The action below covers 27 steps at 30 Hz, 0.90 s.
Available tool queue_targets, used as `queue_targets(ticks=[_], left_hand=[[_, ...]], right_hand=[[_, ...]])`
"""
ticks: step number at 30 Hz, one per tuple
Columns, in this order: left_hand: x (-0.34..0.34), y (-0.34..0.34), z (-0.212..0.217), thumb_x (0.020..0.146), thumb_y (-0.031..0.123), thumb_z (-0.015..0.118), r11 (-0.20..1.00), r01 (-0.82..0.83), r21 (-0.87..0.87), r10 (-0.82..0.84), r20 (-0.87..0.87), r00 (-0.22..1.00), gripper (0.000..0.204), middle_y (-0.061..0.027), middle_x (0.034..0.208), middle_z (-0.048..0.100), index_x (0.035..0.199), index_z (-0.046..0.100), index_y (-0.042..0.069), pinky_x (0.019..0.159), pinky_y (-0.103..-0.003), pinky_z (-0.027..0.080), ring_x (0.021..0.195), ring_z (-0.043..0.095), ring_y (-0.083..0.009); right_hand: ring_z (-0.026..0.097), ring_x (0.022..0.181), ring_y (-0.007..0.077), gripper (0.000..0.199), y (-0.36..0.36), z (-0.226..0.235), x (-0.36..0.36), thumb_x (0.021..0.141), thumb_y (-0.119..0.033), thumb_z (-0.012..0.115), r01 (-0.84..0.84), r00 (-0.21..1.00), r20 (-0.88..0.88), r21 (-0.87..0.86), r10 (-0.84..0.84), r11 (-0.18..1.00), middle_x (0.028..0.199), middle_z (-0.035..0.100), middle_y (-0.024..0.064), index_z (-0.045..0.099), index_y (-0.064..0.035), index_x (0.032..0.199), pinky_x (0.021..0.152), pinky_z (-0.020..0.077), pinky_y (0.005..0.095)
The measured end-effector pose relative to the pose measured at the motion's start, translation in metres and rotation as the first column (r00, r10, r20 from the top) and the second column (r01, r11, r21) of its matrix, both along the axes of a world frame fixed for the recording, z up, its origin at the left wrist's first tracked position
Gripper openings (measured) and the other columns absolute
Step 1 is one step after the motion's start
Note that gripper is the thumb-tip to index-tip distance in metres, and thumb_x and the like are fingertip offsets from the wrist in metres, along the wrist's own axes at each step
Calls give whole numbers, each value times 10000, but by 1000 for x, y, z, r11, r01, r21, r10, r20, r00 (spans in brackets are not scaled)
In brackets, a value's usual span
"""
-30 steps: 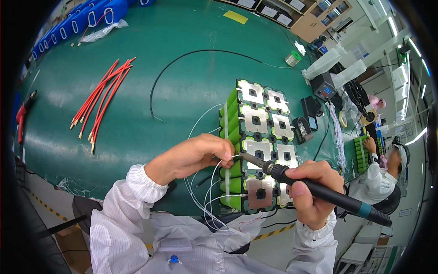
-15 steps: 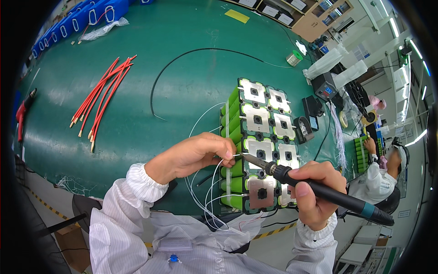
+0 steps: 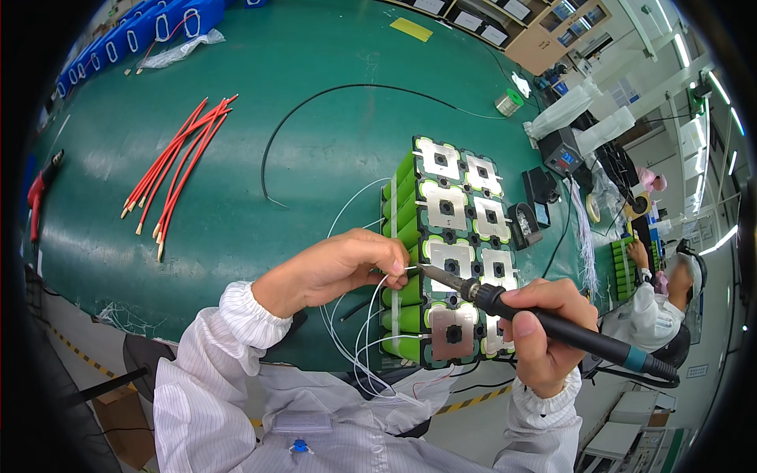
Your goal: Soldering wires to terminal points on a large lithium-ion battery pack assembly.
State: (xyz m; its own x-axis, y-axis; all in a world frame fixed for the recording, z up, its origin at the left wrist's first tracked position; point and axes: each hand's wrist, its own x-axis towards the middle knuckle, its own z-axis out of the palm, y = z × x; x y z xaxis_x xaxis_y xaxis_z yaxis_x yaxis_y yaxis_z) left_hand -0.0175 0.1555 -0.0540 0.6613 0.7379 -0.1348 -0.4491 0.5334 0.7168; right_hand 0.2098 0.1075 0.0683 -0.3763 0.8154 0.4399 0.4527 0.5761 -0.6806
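My left hand [image 3: 351,266] pinches a thin white wire [image 3: 377,293] at the left edge of a battery pack [image 3: 451,203]. The pack has green cells, black holders and silver nickel plates on its upper face. In my right hand [image 3: 552,331] is a black soldering iron [image 3: 579,337], gripped like a pen. Its tip meets, or nearly meets, the wire's end beside a plate edge; the exact contact is too small to tell. More white wires loop below my left hand, and one runs to the lowest plate's edge.
Red wires [image 3: 177,169] lie on the green mat [image 3: 315,169] at left. A black tube with solder wire curves toward a solder spool [image 3: 509,102]. To the pack's right stand a tip-cleaner holder [image 3: 523,225] and a soldering station [image 3: 561,150]. Blue packs [image 3: 130,39] line the far left. A co-worker [image 3: 650,311] sits at right.
Both hands, the wire and the soldering iron hold almost the same place. The co-worker at the right has shifted slightly.
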Motion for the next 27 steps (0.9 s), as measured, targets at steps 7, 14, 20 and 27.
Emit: queue_targets(ticks=[7,14,20,27], left_hand=[[1,1,-5,804,208,608,999,1,39,-1,6,1000,185,-64,800,577,749,621,32,800,-297,413,816,546,-160],[1,0,-4,801,194,600,1000,-8,29,8,0,1000,180,-69,801,574,746,617,24,793,-291,416,814,546,-163],[1,-1,-4,799,193,604,1000,-14,20,14,11,1000,182,-69,795,571,742,615,21,790,-293,418,811,546,-169],[1,-1,-5,799,194,607,1000,-18,22,17,17,1000,183,-70,800,572,743,617,20,797,-296,416,813,546,-169]], right_hand=[[511,463,121,324,-4,5,5,861,-279,586,180,936,-317,56,-153,982,625,540,93,543,40,894,451,414,234],[502,428,127,353,-5,-1,22,879,-311,589,197,928,-331,46,-171,979,597,533,88,537,38,889,414,411,239],[615,506,140,276,-8,-14,19,871,-181,637,50,984,-176,76,-36,996,632,611,101,569,74,950,464,476,222],[603,489,124,192,-4,-15,8,868,-103,631,-51,975,-219,-20,46,998,602,616,96,582,64,948,436,461,216]])
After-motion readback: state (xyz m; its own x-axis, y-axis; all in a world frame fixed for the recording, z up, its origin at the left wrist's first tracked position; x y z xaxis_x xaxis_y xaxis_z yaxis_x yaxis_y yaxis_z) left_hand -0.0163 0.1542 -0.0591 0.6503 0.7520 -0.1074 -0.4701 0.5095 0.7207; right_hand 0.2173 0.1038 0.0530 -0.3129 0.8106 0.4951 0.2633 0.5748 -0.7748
